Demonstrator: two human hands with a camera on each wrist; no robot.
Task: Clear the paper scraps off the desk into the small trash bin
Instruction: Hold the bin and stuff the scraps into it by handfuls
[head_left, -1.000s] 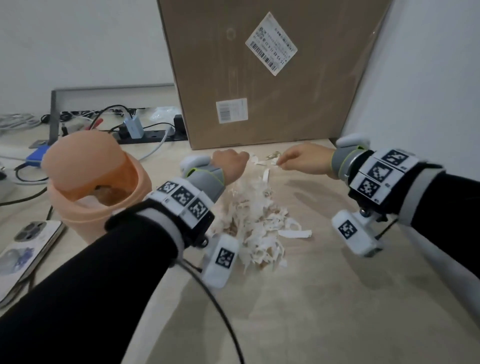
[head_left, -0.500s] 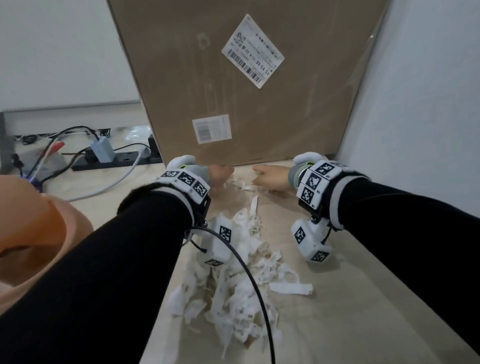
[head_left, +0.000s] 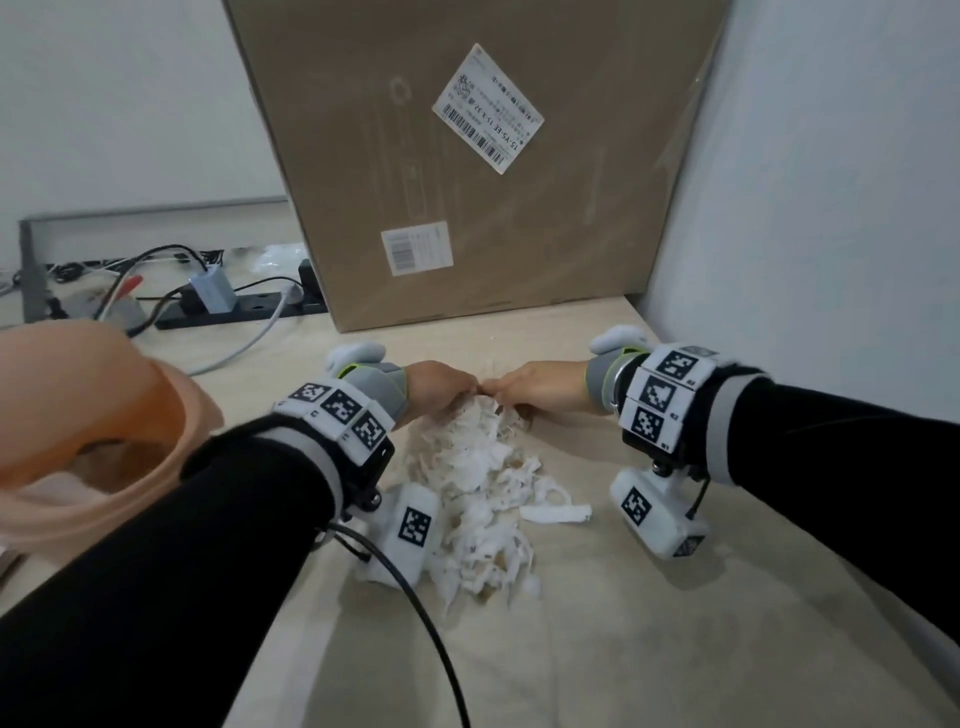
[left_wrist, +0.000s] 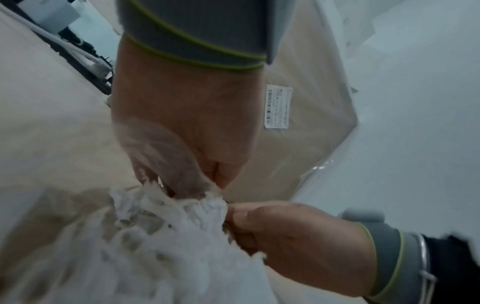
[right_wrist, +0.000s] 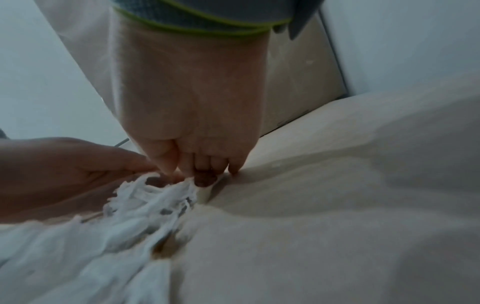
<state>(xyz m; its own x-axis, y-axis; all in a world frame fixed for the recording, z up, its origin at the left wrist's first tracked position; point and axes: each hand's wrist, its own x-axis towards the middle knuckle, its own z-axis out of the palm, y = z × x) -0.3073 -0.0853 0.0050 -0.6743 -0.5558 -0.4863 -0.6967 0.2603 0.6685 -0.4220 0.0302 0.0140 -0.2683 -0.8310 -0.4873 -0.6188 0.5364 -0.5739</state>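
A heap of white paper scraps (head_left: 478, 483) lies mid-desk. My left hand (head_left: 462, 391) and right hand (head_left: 498, 388) meet at its far end, fingers curled down into the scraps. In the left wrist view the left hand (left_wrist: 187, 181) digs into the scraps (left_wrist: 155, 236), with the right hand (left_wrist: 285, 236) gripping them from the other side. The right wrist view shows the right hand (right_wrist: 197, 170) with thumb and fingertips bunched on the scraps (right_wrist: 130, 216). The peach trash bin (head_left: 88, 514) stands open at the left, partly behind my left sleeve.
A large cardboard box (head_left: 467, 182) stands just behind the hands. The wall (head_left: 831, 208) closes the right side. A black power strip (head_left: 244, 306) with plugs and cables lies at the back left. A black cable (head_left: 415, 597) runs from my left wrist across the near desk.
Both hands have come together and drawn back from the box to the heap's far end. The loose scraps that lay beyond the heap are now gathered against it.
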